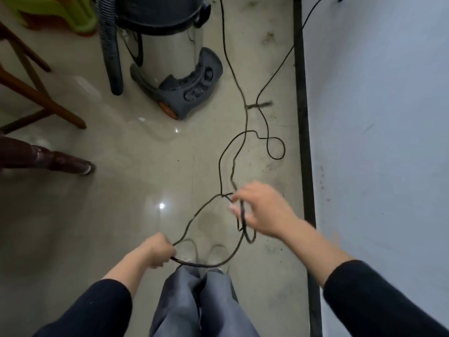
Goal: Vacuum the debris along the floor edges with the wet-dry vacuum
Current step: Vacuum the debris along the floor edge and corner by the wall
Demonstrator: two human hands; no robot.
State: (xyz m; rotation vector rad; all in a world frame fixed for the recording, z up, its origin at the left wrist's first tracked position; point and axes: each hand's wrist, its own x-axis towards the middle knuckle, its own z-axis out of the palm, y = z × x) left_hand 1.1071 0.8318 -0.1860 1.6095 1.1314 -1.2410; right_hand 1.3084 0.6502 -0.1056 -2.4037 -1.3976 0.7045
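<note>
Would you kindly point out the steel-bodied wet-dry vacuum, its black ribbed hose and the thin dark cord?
steel-bodied wet-dry vacuum (pixel 170 54), head view, drum wall.
black ribbed hose (pixel 109 45), head view, mid-length.
thin dark cord (pixel 220 171), head view, left loop strand.

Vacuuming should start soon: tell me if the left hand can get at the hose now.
Probably not yet: the left hand grips the cord, and the hose hangs by the vacuum, well ahead. The floor between looks free.

One wide-angle view from the person's head, looking steeply down at the floor (pixel 109 203). The left hand (pixel 159 250) and right hand (pixel 262 207) are close, in the near half. The wet-dry vacuum (pixel 167 52) stands far, and a wall (pixel 376 117) runs along the right.
</note>
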